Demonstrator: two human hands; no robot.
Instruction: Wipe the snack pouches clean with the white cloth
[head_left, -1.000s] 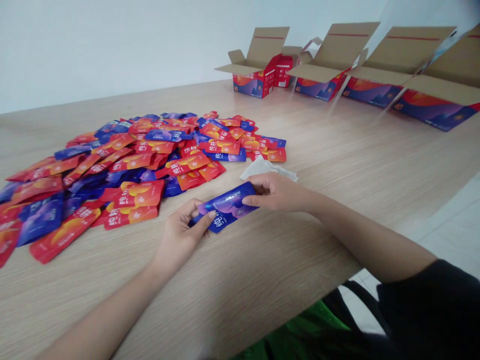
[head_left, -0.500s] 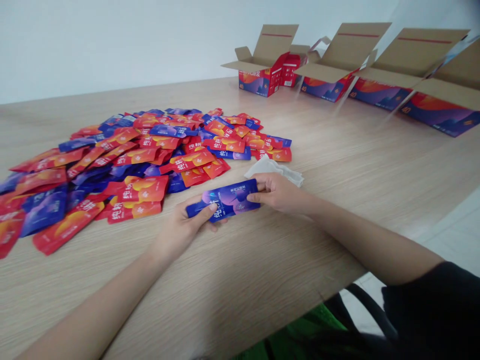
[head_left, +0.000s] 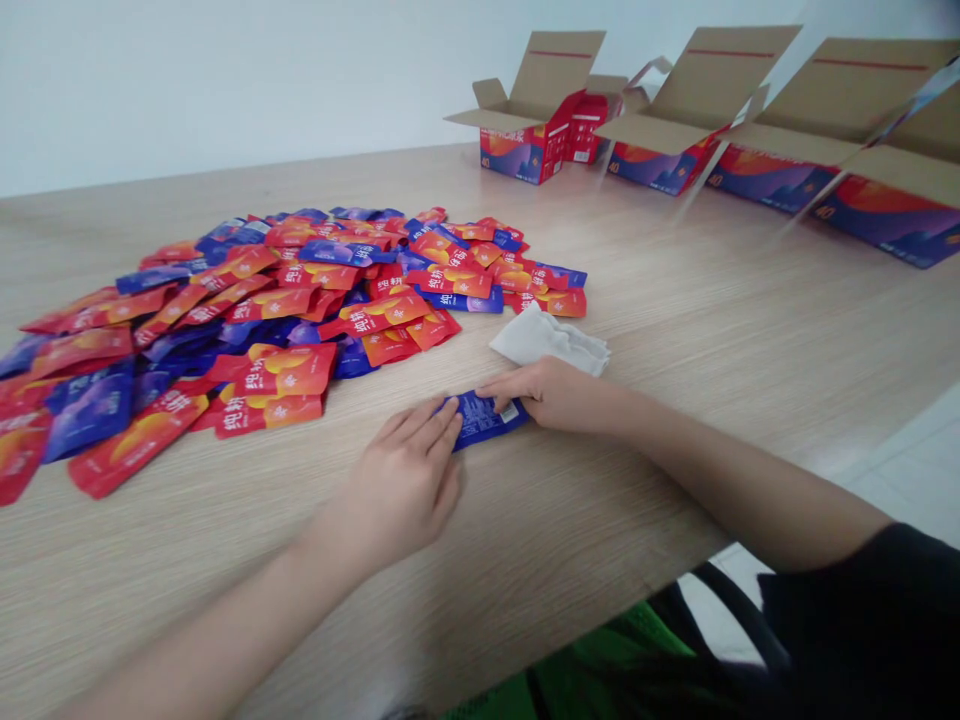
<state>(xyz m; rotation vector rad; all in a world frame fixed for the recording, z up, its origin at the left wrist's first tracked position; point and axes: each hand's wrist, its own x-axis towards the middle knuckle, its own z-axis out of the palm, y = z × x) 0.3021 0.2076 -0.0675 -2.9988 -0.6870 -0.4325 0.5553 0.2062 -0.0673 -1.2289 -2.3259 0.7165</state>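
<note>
A slim blue pouch (head_left: 480, 420) lies level at the tabletop between my hands, its back with small print and a barcode patch facing up. My left hand (head_left: 405, 480) covers its left end, fingers close together on top and thumb low at the near side. At the other end my right hand (head_left: 547, 395) grips the pouch, fingers over its upper edge. Just behind the right hand rests a folded white cloth (head_left: 544, 338). To the left spreads a heap of red and blue pouches (head_left: 300, 290).
Along the back right stand several open printed cartons, among them a near-left carton (head_left: 517, 150) and a carton (head_left: 660, 165) beside it, flaps raised. A smaller red box (head_left: 587, 128) sits behind. The wooden table (head_left: 675, 300) has its front edge near my body.
The blue pouch has been turned from its front to its back and lowered. My left hand has rolled over from palm-up beneath it to palm-down on top.
</note>
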